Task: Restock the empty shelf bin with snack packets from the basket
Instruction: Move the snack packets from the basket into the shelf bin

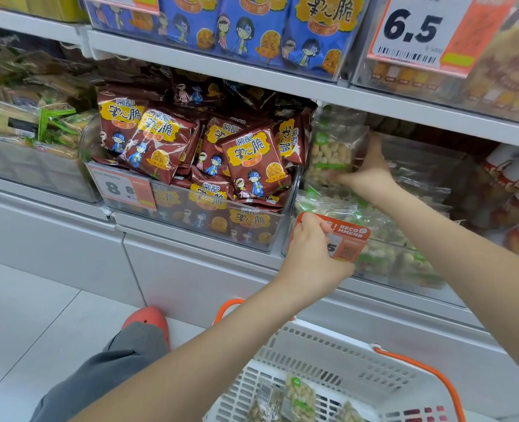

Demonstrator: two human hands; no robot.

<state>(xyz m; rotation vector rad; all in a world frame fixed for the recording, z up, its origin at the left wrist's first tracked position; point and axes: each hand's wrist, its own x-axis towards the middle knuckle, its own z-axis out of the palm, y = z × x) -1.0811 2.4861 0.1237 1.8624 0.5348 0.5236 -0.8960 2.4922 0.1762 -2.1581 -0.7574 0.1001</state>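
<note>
The right hand [371, 175] reaches far into the clear shelf bin [404, 269], fingers pinching an upright clear packet of pale snacks [331, 153], its long axis vertical, against the bin's left wall. The left hand [310, 251] grips the orange price tag [346, 242] on the bin's near front edge. Similar packets already lie piled in the bin below the right hand. The white basket [328, 342], orange-handled, sits near and below both hands, with a few packets [298, 397] left inside; the left hand is nearer it. The neighbouring bin to the left holds maroon snack bags [252, 159].
</note>
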